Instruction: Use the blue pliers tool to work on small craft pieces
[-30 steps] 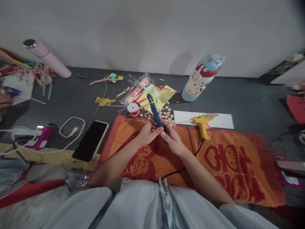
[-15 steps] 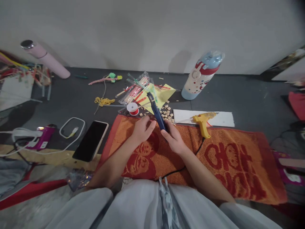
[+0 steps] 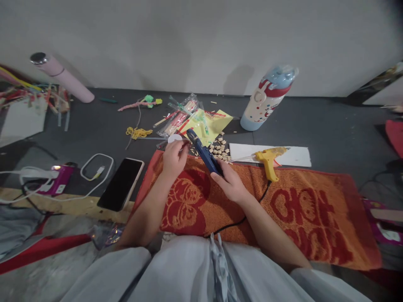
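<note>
My right hand (image 3: 231,180) is closed around the lower end of a long dark blue hand tool (image 3: 204,155) with a rounded, hooked head; its exact kind I cannot make out. The tool tilts up and to the left above the orange and red towel (image 3: 189,197). To its left, my left hand (image 3: 176,157) is closed, fingertips together, right in front of a white spool (image 3: 175,137) that it partly covers. What those fingers pinch, if anything, is hidden. Small cut wooden pieces (image 3: 220,149) lie scattered just beyond the tool.
A yellow glue gun (image 3: 267,161) rests on a white board (image 3: 296,156), its cord crossing the towel. Yellow paper (image 3: 217,123) and bagged sticks (image 3: 185,113) lie behind. A bottle (image 3: 264,100) stands back right; a phone (image 3: 121,184) and purple power strip (image 3: 61,180) lie left.
My left hand has moved left and slightly away from me, off the tool and over to the spool. The tool's head has swung a little to the left in my right hand.
</note>
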The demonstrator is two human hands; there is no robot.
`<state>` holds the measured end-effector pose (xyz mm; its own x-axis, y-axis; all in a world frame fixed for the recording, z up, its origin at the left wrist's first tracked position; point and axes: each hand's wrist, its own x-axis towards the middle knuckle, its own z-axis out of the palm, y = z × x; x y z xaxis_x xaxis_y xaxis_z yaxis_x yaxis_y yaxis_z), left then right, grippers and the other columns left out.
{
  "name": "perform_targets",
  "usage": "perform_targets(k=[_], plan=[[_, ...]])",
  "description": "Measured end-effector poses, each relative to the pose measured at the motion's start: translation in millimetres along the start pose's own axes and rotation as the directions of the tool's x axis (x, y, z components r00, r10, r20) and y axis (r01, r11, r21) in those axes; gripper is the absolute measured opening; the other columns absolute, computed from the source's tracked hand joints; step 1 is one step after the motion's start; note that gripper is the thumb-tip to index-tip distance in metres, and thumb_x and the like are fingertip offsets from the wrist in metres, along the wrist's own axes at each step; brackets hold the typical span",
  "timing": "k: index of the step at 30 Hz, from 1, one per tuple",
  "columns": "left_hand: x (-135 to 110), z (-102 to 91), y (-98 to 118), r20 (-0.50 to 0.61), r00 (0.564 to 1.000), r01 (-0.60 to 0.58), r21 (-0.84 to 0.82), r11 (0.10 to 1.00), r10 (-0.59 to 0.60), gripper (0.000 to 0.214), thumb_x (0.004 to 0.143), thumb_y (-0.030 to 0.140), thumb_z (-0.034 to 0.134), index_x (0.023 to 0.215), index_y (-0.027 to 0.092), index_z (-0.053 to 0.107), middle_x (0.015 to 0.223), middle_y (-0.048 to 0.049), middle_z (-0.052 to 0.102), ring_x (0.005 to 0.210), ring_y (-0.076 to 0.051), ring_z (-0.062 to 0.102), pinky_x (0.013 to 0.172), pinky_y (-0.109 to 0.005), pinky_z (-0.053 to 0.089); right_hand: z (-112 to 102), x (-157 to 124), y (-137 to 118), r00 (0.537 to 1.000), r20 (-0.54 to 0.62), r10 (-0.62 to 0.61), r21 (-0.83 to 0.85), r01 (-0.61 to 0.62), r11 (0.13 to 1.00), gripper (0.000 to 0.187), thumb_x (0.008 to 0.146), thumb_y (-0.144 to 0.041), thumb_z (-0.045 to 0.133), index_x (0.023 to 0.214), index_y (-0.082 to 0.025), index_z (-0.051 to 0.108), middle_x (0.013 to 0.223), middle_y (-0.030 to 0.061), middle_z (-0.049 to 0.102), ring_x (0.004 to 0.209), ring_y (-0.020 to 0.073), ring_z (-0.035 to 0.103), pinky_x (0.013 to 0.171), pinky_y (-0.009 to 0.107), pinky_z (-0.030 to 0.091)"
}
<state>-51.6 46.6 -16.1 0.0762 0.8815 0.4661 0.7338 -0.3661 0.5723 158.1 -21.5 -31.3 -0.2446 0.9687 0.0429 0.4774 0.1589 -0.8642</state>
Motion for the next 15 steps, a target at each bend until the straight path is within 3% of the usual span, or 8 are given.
perform_targets(k=[6, 15], plan=[[0.3, 0.4, -4.7, 0.074, 0.996, 0.044, -0.050, 0.998, -0.041, 0.020, 0.083, 0.015, 0.046, 0.083, 0.018, 0.066, 0.091, -0.0056, 0.072, 0.087, -0.017, 0.065, 0.080, -0.026, 0.049, -3.9, -0.6, -2.2, 0.998, 0.058, 0.014, 0.035, -0.016, 0.999, 0.062, 0.090, -0.056, 0.043, 0.133, -0.012, 0.043, 0.132, 0.0207, 0.055, 0.121, 0.0299, 0.053, 0.104, 0.048, 0.038], [5.0, -6.6, -2.8, 0.133, 0.989, 0.084, -0.120, 0.989, -0.068, 0.025, 0.084, 0.019, 0.046, 0.089, 0.015, 0.070, 0.097, -0.0071, 0.074, 0.089, -0.018, 0.067, 0.081, -0.027, 0.051, -7.2, 0.1, 5.1, 0.996, 0.090, 0.016, 0.113, -0.026, 0.993, 0.062, 0.088, -0.058, 0.045, 0.131, -0.013, 0.045, 0.130, 0.0180, 0.057, 0.120, 0.0294, 0.053, 0.104, 0.046, 0.039]])
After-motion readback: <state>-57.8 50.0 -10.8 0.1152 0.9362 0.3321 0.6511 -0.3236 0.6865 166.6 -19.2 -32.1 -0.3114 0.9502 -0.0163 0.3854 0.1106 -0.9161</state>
